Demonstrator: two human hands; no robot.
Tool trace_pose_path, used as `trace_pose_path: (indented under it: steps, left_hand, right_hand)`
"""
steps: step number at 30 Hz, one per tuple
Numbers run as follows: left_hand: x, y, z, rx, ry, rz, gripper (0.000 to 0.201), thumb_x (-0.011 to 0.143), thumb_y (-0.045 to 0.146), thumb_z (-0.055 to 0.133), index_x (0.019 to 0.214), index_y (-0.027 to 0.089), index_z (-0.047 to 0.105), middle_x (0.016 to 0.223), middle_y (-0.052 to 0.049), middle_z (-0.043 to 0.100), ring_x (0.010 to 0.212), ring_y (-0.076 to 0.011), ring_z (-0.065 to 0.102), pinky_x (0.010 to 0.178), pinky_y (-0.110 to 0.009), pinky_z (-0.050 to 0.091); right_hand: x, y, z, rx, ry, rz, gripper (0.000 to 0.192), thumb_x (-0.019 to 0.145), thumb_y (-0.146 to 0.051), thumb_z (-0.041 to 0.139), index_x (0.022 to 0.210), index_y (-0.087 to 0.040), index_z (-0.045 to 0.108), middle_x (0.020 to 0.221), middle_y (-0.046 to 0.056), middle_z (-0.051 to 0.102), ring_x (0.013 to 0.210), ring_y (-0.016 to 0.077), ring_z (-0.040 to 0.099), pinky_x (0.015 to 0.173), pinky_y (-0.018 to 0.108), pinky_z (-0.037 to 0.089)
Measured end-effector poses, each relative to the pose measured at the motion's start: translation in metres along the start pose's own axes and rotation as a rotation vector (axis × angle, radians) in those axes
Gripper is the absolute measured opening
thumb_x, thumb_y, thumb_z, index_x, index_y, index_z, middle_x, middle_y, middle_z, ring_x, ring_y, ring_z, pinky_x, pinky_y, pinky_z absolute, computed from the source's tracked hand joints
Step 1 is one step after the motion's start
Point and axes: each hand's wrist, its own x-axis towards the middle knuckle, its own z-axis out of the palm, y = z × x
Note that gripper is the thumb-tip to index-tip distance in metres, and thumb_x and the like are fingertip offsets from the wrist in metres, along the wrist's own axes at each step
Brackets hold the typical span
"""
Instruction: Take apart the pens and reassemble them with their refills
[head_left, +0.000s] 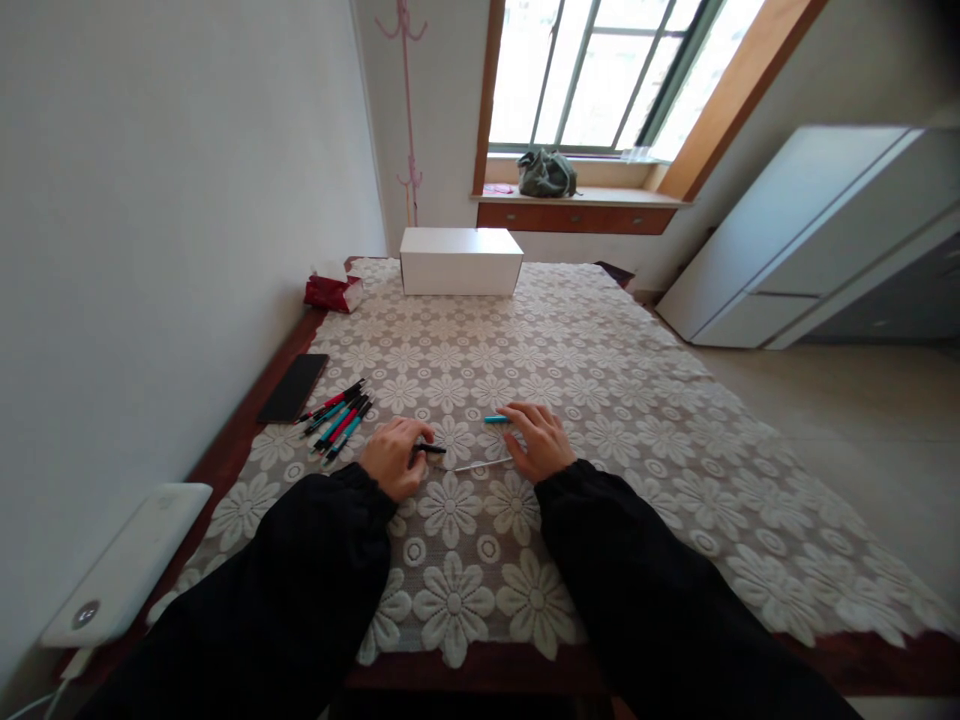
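My left hand (394,458) is closed, pinching a short black pen part (430,449) that points right, just above the lace tablecloth. My right hand (540,440) rests on the cloth, its fingers curled over a blue pen barrel (495,419) whose left end sticks out. A thin whitish pen refill (480,465) lies between the hands, its right end by my right thumb. Near the refill's left tip is a small dark piece, perhaps a spring, too small to tell. Left of my left hand lies a pile of several pens (337,420) in black, red and blue.
A black phone (294,388) lies at the table's left edge, with a red packet (333,294) farther back. At the far end stands a white box (461,262). A white power bank (127,565) with a cable is near left. The lace tablecloth (600,350) covers the table.
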Motion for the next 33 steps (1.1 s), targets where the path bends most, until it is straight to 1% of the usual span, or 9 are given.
trace_pose_path:
  steps: [2,5,8,13,17,21,24,28,33]
  left_hand:
    - [0.0,-0.002,0.001,0.039,-0.009,-0.035,0.023,0.077,0.011,0.06,0.097,0.021,0.064,0.105,-0.007,0.072,0.105,-0.0269,0.063,0.094,-0.044,0.05]
    - [0.001,-0.003,0.003,0.065,-0.024,-0.047,0.015,0.083,0.014,0.057,0.094,0.021,0.065,0.095,-0.007,0.071,0.096,-0.0254,0.064,0.086,-0.04,0.05]
    - [0.001,-0.004,0.003,0.048,-0.017,-0.03,0.011,0.088,0.016,0.054,0.091,0.021,0.064,0.092,-0.005,0.071,0.092,-0.0238,0.063,0.083,-0.038,0.05]
    - [0.002,-0.003,0.003,0.022,-0.019,-0.005,0.012,0.091,0.016,0.054,0.089,0.022,0.065,0.099,-0.005,0.073,0.098,-0.0242,0.063,0.088,-0.04,0.049]
    - [0.002,0.001,0.001,-0.024,-0.002,0.071,0.016,0.086,0.012,0.058,0.091,0.023,0.068,0.111,-0.005,0.072,0.11,-0.0249,0.062,0.099,-0.044,0.048]
    - [-0.001,0.004,0.0,-0.007,-0.064,0.159,0.015,0.077,0.017,0.068,0.09,0.025,0.071,0.12,-0.005,0.07,0.118,-0.0286,0.057,0.105,-0.049,0.045]
    - [-0.002,0.005,0.001,0.011,-0.085,0.159,0.013,0.075,0.021,0.072,0.087,0.025,0.071,0.122,-0.005,0.069,0.12,-0.0304,0.055,0.107,-0.051,0.045]
    - [-0.001,0.003,0.002,0.005,-0.074,0.14,0.005,0.075,0.021,0.072,0.077,0.024,0.068,0.119,-0.005,0.07,0.118,-0.0299,0.056,0.104,-0.051,0.046]
    - [-0.001,0.003,0.0,0.009,-0.07,0.132,0.008,0.072,0.018,0.072,0.075,0.024,0.067,0.118,-0.004,0.071,0.115,-0.0298,0.057,0.103,-0.051,0.046]
  right_hand:
    - [0.0,0.005,0.002,-0.023,-0.021,0.038,0.037,0.092,-0.022,0.058,0.128,-0.024,0.064,0.126,0.011,0.066,0.118,0.0314,0.055,0.096,0.048,0.042]
    - [0.0,0.008,0.005,-0.016,-0.054,0.058,0.017,0.093,-0.023,0.059,0.107,-0.025,0.07,0.11,0.009,0.07,0.108,0.0292,0.058,0.092,0.046,0.043]
    - [0.0,0.003,0.006,0.013,-0.085,0.015,0.009,0.093,-0.023,0.061,0.093,-0.025,0.07,0.098,0.007,0.068,0.101,0.0261,0.059,0.088,0.041,0.043]
    - [-0.001,-0.011,0.004,0.055,-0.148,-0.055,0.006,0.09,-0.021,0.064,0.094,-0.025,0.067,0.095,0.004,0.066,0.094,0.022,0.059,0.083,0.036,0.041]
    - [-0.002,-0.018,0.003,0.06,-0.169,-0.07,0.006,0.088,-0.02,0.065,0.092,-0.024,0.064,0.093,0.002,0.065,0.091,0.0213,0.058,0.081,0.035,0.04]
    - [-0.002,-0.019,0.004,0.059,-0.156,-0.071,0.007,0.087,-0.019,0.064,0.092,-0.024,0.063,0.091,0.003,0.065,0.09,0.021,0.058,0.08,0.035,0.041]
    - [-0.003,-0.019,0.005,0.062,-0.15,-0.071,0.006,0.087,-0.019,0.063,0.091,-0.024,0.062,0.09,0.003,0.064,0.089,0.0208,0.058,0.08,0.035,0.041]
    - [-0.004,-0.018,0.005,0.066,-0.132,-0.058,0.006,0.087,-0.018,0.063,0.09,-0.024,0.062,0.089,0.003,0.064,0.089,0.0213,0.058,0.08,0.035,0.041]
    - [-0.003,-0.018,0.003,0.09,-0.128,-0.104,0.009,0.092,-0.019,0.058,0.097,-0.024,0.063,0.098,0.005,0.067,0.094,0.0225,0.058,0.082,0.036,0.042]
